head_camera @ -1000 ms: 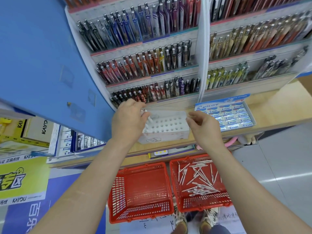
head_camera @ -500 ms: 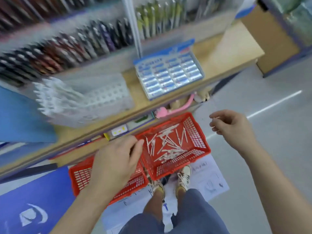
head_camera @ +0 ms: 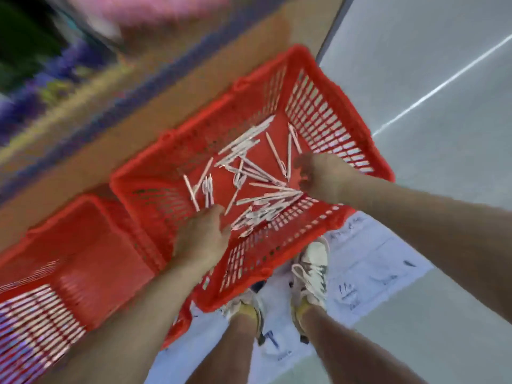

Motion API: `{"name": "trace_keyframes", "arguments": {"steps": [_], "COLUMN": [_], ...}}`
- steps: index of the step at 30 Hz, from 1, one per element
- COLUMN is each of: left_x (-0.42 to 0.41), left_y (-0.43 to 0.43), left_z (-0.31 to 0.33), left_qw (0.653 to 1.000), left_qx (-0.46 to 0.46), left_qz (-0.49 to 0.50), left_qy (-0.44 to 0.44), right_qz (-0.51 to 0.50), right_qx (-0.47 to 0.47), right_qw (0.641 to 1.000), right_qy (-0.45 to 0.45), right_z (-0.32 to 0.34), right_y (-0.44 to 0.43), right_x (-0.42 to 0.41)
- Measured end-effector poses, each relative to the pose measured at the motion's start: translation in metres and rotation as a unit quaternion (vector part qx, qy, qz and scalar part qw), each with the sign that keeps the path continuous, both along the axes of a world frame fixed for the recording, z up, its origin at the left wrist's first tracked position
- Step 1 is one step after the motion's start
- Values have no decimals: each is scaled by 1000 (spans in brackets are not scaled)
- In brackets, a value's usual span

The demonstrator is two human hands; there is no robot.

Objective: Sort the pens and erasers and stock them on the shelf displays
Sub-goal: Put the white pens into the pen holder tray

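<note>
white sneakers point(head_camera: 311, 270) on scribbled paper sheet point(head_camera: 368, 245); grey floor point(head_camera: 443, 189) with white line point(head_camera: 443, 85); blurred wooden shelf edge point(head_camera: 83, 167).

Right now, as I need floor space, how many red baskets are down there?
2. One red basket holding loose white pens stands before the feet; the second basket sits beside it at left, cut off by the frame.

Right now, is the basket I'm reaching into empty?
No. The red basket holds loose white pens scattered across its floor, well below the rim.
</note>
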State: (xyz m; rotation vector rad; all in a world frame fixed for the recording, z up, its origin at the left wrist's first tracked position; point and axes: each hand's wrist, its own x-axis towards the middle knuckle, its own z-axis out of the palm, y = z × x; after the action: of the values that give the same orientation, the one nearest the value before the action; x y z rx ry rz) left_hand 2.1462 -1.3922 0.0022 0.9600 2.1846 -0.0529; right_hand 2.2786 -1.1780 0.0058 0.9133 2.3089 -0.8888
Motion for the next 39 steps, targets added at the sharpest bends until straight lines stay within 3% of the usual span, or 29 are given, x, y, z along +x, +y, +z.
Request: {"name": "trace_keyframes", "arguments": {"steps": [4,9,14,18,23,25,28,30,34,39], "left_x": [-9,-41,-27,-18,-17,-13,-4,3,21,28], "left_y": [4,9,13,18,20,21,26,35,53,79], "left_z": [-116,-198,-216,-210,-196,-176,-130,-86,19,157], "left_qw": [996,973,975,979,957,942,918,894,847,815], "left_qx": [-36,-71,-42,-22,73,86,102,125,157,185], "left_qz": [-27,200,194,196,260,294,338,372,400,386], "left_qy": [81,87,100,55,-104,-138,-182,-219,-312,-390], "right_qz": [52,91,93,93,-80,-242,-508,-571,-601,-566], "right_qx": [43,65,90,14,-100,-198,-361,-390,-417,-471], "right_qw": [997,993,989,989,984,945,782,721,673,652], "right_qy": [-26,-42,-74,-110,-123,-94,-10,42,108,178], "right_z": [-103,-187,-207,-212,-181,-164,-123,-90,-1,126], "right_y": [-11,-40,-43,-54,-42,-39,-42,-46,-58,-62], "right_x": [-13,-31,-53,-46,-40,-38,-37,-36,-37,-28]}}
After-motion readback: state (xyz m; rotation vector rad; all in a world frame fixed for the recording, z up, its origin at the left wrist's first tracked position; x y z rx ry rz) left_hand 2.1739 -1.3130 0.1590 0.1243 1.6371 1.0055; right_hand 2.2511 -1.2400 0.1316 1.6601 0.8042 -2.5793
